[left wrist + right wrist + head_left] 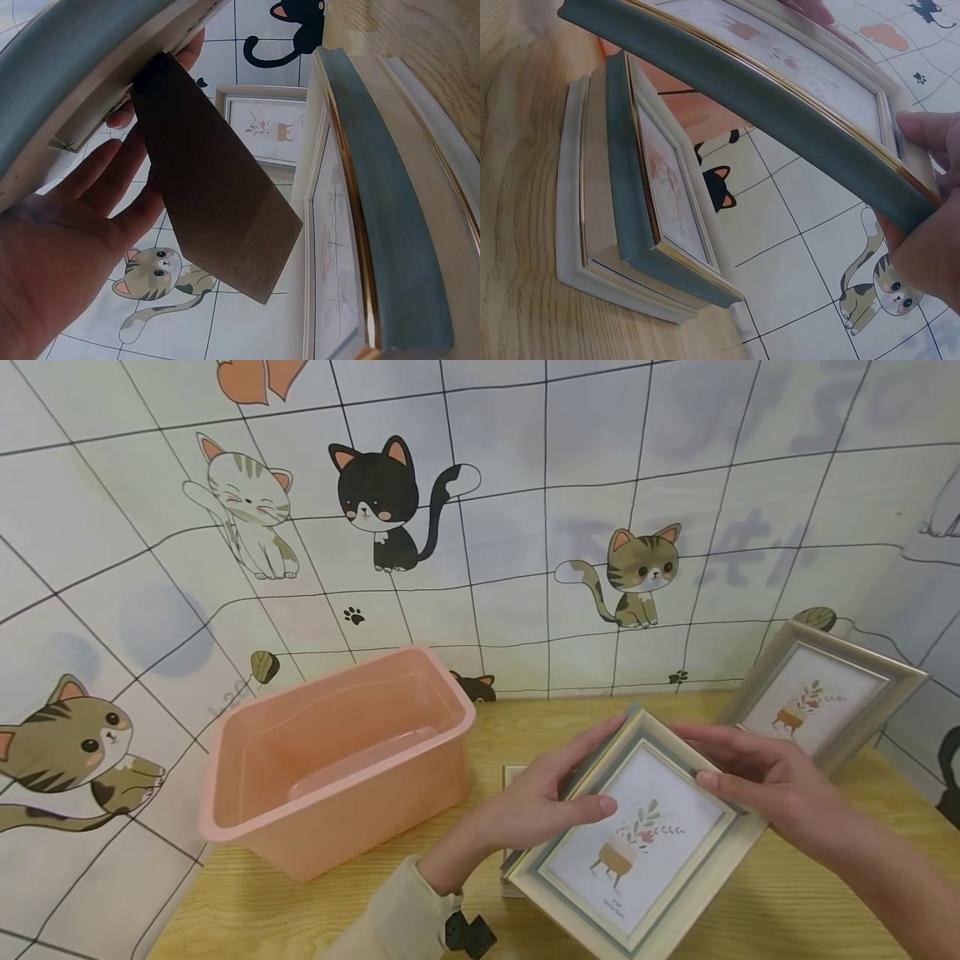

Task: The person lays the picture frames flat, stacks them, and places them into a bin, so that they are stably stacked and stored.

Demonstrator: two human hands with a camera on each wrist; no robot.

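Note:
Both hands hold a picture frame with a cream and blue-grey border and a plant-pot print, tilted face up above the table. The left hand grips its left side, thumb over the front and fingers behind. At the upper right edge, the right hand pinches the frame, its thumb on the border. From the back of the held frame a brown stand leg swings out, close to the left fingers. Under it, a stack of similar frames lies on the table, mostly hidden in the head view.
A pink plastic bin stands on the wooden table to the left. Another frame, silvery-beige, stands upright at the back right. Cat-print tiled sheeting covers the walls behind and beside the table.

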